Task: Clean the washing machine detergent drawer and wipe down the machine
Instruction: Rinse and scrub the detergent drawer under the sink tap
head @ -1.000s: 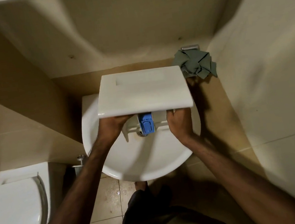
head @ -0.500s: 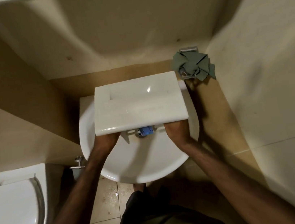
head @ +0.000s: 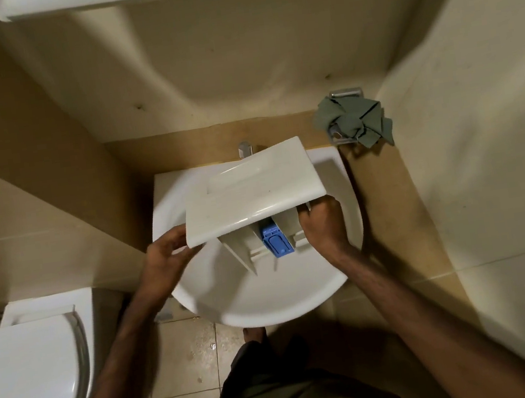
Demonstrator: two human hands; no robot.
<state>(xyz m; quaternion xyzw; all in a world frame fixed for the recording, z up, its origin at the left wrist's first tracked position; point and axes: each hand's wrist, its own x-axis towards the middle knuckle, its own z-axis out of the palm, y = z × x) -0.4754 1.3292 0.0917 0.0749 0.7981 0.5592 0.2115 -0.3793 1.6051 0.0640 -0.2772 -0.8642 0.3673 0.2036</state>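
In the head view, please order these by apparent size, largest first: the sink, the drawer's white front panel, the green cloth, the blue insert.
1. sink
2. white front panel
3. green cloth
4. blue insert

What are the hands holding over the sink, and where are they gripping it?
The detergent drawer: the left hand grips the near-left corner of its front panel, the right hand its right side wall.

Detergent drawer held over the basin, between both hands.
The white plastic detergent drawer (head: 253, 190) sits between left hand (head: 165, 263) and right hand (head: 324, 227), above the round white ceramic sink (head: 269, 302); a crumpled green cloth (head: 356, 121) lies beyond the right hand, a white toilet (head: 27, 383) left of the left hand.
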